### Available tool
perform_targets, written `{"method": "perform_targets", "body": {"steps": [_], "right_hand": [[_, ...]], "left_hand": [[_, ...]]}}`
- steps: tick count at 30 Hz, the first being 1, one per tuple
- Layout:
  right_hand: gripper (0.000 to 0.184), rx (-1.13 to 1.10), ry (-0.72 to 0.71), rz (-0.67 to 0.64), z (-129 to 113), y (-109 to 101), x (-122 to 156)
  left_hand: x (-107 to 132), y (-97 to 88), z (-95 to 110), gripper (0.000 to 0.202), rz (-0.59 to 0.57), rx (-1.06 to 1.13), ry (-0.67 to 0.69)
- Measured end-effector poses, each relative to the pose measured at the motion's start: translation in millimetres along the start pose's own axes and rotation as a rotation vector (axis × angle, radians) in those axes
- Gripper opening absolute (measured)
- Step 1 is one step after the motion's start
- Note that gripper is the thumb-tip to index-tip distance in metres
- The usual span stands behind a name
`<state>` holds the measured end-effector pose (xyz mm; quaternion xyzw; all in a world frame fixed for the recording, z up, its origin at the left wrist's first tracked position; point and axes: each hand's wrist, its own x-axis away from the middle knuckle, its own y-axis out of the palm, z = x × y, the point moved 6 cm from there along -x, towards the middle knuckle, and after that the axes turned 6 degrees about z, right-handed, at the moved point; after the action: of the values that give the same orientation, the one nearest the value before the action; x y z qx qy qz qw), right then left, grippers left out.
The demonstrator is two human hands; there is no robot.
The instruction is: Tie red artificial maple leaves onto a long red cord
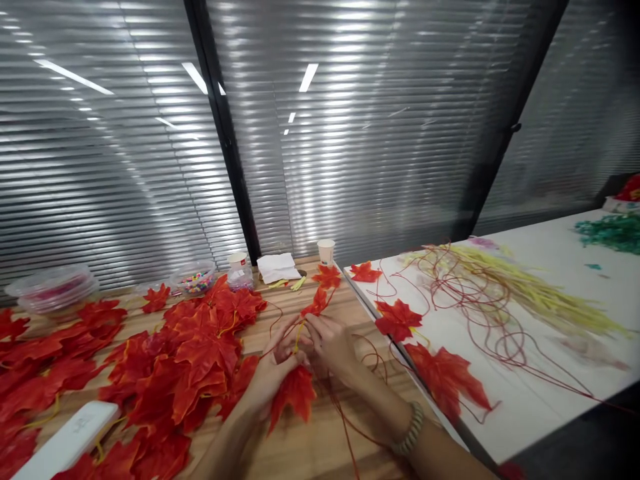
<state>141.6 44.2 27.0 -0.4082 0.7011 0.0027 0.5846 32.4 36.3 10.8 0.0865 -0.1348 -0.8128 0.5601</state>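
My left hand and my right hand meet over the wooden table. Between their fingertips they pinch a yellow stem together with a thin red cord. A red fabric maple leaf hangs below my left hand, and another red leaf sits on the cord just beyond the fingers. The red cord trails off toward the near edge of the table. A beaded bracelet is on my right wrist.
A big heap of red leaves covers the table's left. At the back stand a bead bowl, a jar, tissues and a paper cup. The white table on the right carries red cords, yellow stems and leaves.
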Motion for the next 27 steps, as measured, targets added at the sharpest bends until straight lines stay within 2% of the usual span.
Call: {"method": "perform_targets", "body": {"steps": [4, 9, 13, 23, 27], "right_hand": [[0.022, 0.044, 0.007, 0.051, 3.6, -9.2, -4.6], [0.024, 0.076, -0.024, 0.099, 3.5, -15.0, -8.0], [0.024, 0.051, 0.014, 0.128, 7.0, -16.9, -10.0], [0.023, 0.105, -0.028, 0.179, 14.9, -17.1, -8.2], [0.023, 0.141, 0.01, 0.202, 21.5, -21.0, -10.9]], "left_hand": [[0.9, 2.1, -3.6, 0.079, -0.069, -0.046, -0.06], [0.4, 1.8, -6.5, 0.06, -0.077, -0.06, -0.099], [-0.2, 2.1, -4.3, 0.045, -0.056, -0.032, -0.12], [2.2, -5.5, 1.1, 0.047, -0.047, -0.3, -0.141], [1.3, -5.7, 3.7, 0.037, -0.077, -0.256, -0.12]]}}
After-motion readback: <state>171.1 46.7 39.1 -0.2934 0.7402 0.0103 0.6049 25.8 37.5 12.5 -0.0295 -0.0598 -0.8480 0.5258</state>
